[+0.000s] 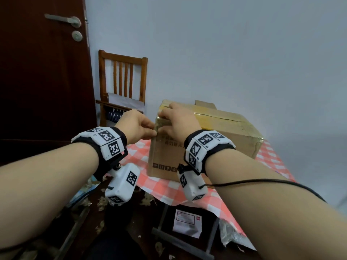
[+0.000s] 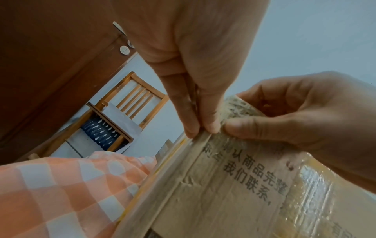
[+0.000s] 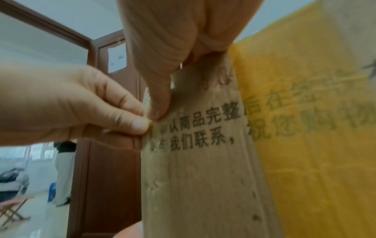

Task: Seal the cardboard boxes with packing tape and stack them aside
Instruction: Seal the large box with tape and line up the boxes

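The left hand point(image 1: 135, 126) pinches the near upper corner edge of the brown printed cardboard box point(image 1: 204, 147) between thumb and fingers; the right hand point(image 1: 176, 121) curls over that corner, thumb pressing its taped side. The box stands on a table's orange-and-white checked cloth point(image 1: 169, 186).

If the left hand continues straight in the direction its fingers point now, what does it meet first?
The left hand points right, at the near vertical corner of the cardboard box, where its fingertips already pinch the tape edge. Going on, it would likely press into that taped corner, right beside the right hand's thumb.
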Action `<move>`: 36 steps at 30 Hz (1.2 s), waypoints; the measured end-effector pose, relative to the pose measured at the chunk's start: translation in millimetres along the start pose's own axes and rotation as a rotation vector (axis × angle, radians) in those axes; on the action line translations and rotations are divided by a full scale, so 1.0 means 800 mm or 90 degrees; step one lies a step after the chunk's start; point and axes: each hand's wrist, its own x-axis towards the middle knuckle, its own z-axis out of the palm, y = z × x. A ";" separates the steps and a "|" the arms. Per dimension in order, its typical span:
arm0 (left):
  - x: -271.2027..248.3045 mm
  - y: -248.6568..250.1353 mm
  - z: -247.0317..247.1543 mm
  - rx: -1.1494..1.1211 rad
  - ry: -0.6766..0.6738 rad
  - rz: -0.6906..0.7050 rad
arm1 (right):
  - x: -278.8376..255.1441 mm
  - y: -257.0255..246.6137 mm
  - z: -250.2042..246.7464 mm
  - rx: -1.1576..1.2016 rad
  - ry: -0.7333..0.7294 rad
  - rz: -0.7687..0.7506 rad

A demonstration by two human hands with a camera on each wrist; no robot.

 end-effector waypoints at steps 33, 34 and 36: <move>0.003 0.008 0.002 0.062 0.043 0.026 | -0.008 -0.004 0.010 -0.015 0.003 0.043; 0.004 0.008 0.002 0.066 0.041 0.027 | -0.007 -0.005 0.012 -0.032 0.009 0.039; 0.005 0.008 0.001 0.081 0.035 0.035 | -0.006 -0.006 0.017 -0.063 0.021 0.036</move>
